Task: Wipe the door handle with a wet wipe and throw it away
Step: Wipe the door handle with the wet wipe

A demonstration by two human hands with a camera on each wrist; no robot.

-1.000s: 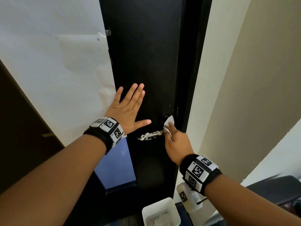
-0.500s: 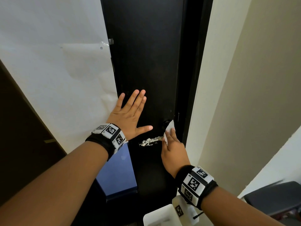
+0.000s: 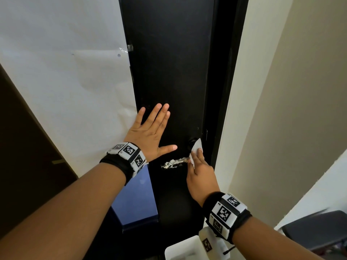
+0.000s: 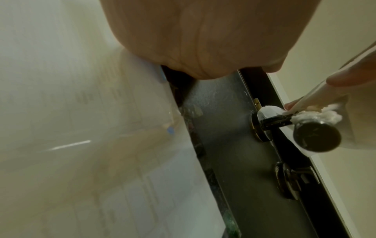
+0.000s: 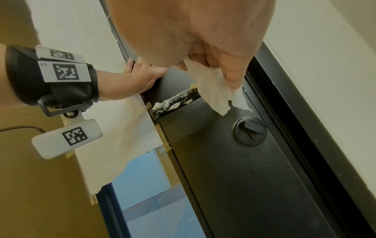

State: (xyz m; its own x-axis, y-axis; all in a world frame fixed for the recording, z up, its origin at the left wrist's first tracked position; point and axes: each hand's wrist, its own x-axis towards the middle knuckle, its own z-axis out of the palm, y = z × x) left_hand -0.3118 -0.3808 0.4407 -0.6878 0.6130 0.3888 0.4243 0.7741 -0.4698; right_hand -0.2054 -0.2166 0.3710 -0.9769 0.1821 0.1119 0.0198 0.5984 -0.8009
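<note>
Our right hand pinches the wet wipe at the door handle root; our left hand lies flat, fingers straight, on the door. Wiping's underway: next, we sweep along the foam-streaked lever.

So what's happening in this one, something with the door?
A person is cleaning a black door. The left hand lies flat against it with straight fingers. The right hand pinches a white wipe at the inner end of the lever handle, which carries white smears along its length. The wipe is not yet thrown away; a white bin stands below.
</note>
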